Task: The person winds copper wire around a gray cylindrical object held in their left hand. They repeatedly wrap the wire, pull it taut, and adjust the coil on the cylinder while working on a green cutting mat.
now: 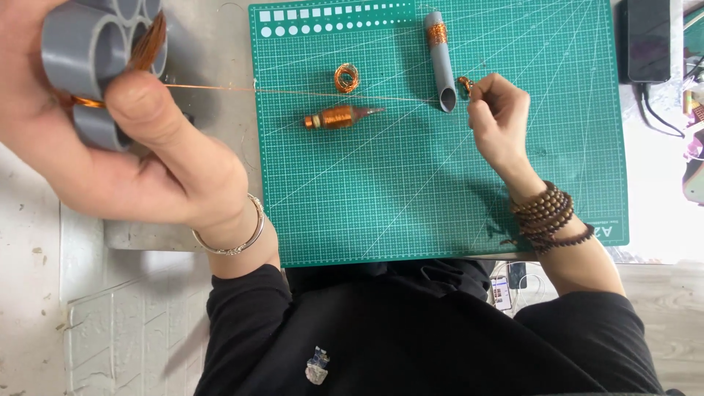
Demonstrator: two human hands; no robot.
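Gripping grey tube bundle (95, 51) in left hand (139, 139), right hand (499, 117) pinching copper wire (330, 92) taut

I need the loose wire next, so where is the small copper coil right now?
In the head view, the small copper coil lies on the green cutting mat, upper middle, just above the copper-wound spindle, left of the grey tube.

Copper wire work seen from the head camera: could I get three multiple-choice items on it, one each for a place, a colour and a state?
1. Where does the small loose copper coil lie? A on the green cutting mat B on the floor C on the phone
2. What colour is the tube bundle in the left hand? A red B grey C yellow
3. How does the wire run between the hands? A slack loops B cut apart C stretched straight

A: it rests on the mat's grid.
B: the tubes show grey.
C: it runs straight to the right hand.
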